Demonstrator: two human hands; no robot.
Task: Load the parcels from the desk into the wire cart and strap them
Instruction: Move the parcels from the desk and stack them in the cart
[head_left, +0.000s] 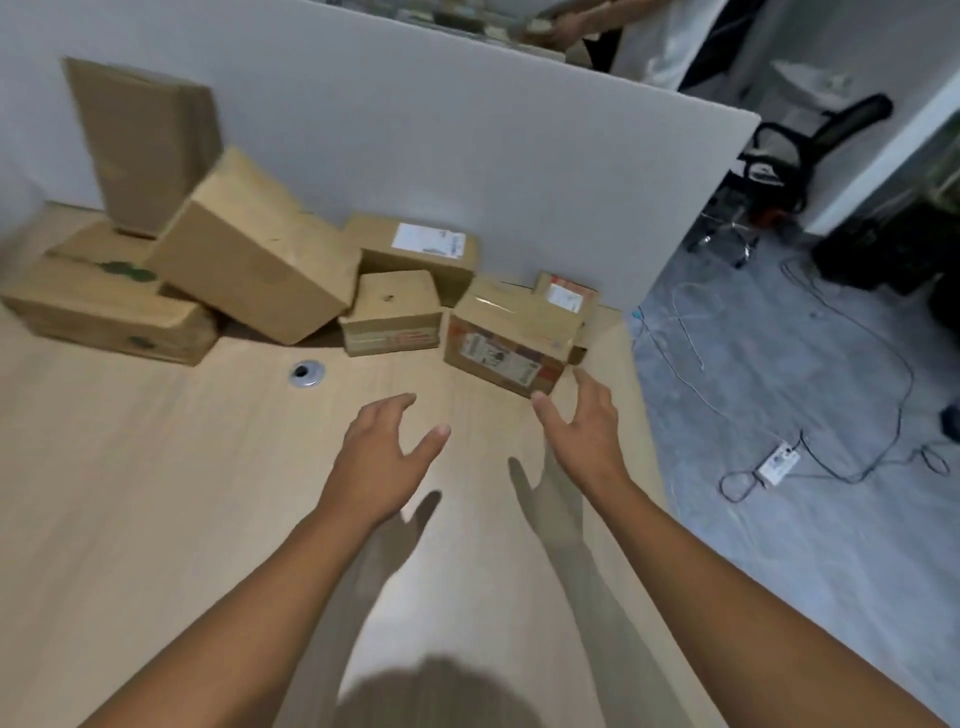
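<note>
Desk (156, 493): pale wood top. A grey partition (467, 130) stands along its far edge.

Parcels, all brown cardboard, are bunched along that far edge against the partition:
- flat box (104, 312) (green marks on it), towards the left end;
- big box (249, 260), tilted, leaning on the flat box;
- tall box (140, 140), upright, on top at the back;
- labelled box (415, 249), mid-edge, with a small box (395, 312) just in front of it;
- printed box (509, 338), near the far-right corner, tilted.

Left hand (379, 452): over the bare desk, fingers spread and relaxed, gripping nothing.

Right hand (582, 431): fingers straight and apart, just beside the printed box's near right corner. Whether it touches the box cannot be told.

Round metal grommet (306, 373): set in the desk, in front of the big box.
</note>
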